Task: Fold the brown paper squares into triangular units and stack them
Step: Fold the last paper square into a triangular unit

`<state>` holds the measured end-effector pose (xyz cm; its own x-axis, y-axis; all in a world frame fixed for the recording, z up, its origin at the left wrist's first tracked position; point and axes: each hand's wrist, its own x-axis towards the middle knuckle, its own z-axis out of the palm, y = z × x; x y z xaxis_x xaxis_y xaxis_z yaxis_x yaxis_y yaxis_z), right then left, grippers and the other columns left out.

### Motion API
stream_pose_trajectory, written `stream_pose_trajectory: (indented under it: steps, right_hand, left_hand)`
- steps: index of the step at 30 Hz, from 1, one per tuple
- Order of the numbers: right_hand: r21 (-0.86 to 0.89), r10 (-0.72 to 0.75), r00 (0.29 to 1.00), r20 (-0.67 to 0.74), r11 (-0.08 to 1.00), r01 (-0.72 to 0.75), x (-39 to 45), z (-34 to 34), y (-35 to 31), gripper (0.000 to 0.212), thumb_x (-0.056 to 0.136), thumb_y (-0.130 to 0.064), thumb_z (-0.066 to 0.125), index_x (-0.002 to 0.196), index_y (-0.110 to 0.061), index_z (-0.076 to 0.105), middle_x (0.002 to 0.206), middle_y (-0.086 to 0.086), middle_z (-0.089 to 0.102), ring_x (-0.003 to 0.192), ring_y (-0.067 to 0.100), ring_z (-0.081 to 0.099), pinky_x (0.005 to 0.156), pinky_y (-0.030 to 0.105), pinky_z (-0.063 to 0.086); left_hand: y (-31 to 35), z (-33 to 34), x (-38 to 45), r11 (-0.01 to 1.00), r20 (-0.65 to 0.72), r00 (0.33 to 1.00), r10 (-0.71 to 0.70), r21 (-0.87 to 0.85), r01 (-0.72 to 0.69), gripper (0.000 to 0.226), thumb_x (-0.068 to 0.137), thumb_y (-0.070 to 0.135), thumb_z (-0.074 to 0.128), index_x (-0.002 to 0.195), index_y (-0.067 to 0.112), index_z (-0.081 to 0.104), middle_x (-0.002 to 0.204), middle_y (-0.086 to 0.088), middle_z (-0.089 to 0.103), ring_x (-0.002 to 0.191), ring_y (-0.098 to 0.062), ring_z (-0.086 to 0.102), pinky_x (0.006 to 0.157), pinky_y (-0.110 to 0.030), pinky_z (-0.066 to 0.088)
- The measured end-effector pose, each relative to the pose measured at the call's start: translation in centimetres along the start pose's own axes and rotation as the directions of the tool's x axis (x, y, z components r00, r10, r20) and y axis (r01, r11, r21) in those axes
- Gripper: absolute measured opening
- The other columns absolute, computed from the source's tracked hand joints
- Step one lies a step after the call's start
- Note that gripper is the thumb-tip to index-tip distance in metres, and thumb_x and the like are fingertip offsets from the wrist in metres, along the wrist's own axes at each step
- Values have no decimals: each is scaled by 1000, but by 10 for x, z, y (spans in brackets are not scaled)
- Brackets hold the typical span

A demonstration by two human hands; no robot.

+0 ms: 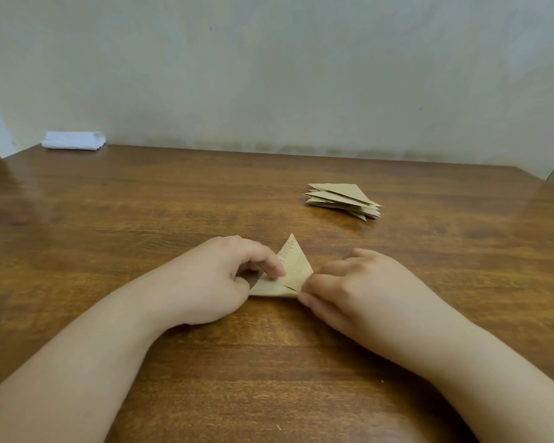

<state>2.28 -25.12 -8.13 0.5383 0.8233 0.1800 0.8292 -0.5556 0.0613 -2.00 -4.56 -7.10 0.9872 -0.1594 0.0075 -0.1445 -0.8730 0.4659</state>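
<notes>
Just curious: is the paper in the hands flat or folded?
Folded, partly: the brown paper has one printed flap standing up while both hands pinch its base.

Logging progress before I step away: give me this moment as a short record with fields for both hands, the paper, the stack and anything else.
left hand: fingers press the paper down
right hand: pinches the paper's right corner
brown paper piece: partly folded, printed flap raised
stack of folded triangles: far right, apart from hands
white folded cloth: far left edge
wooden table: bears all
</notes>
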Motion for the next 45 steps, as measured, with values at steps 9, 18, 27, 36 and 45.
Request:
stream_pose_trajectory:
  steps: [9,18,27,36,45]
  right_hand:
    - [508,408,905,118,758,-408,-4,-1,10,9,88,-36,61,80,-33,65,103,-24,51,95,-6,51,72,8,41]
    - [356,551,819,158,742,-568,3,-3,6,11,86,-44,58,81,-36,54,93,-17,46,99,7,43,95,30,37]
    - [343,574,797,186,723,-600,10,3,-2,22,84,-55,57,94,-37,51,93,-18,44,101,10,42,88,31,33]
    - [374,598,764,240,670,-642,0,-5,9,11,89,-38,60,97,-35,53,90,-15,51,98,11,50,95,34,43]
    - [391,577,779,245,676,-624,2,-6,-5,24,84,-54,59,98,-33,58,94,-11,56,95,12,53,89,34,46]
  left_hand:
    - [-4,11,9,997,-24,998,-52,-59,50,9,87,40,61,96,37,61,103,22,48,96,4,43,80,-18,36]
    - [7,27,14,970,-226,944,-241,-46,237,23,80,52,64,81,31,54,98,19,47,108,-8,40,92,-30,28]
    - [5,30,16,983,-208,960,-186,-33,183,13,86,47,60,91,39,51,106,20,45,111,-4,36,91,-27,21]
    - [0,27,14,979,-197,959,-206,-48,200,27,86,46,62,108,41,47,108,22,45,109,-3,39,91,-27,26]
    - [2,28,13,980,-214,957,-196,-19,196,32,86,47,60,110,45,39,112,23,41,114,-3,35,92,-26,24]
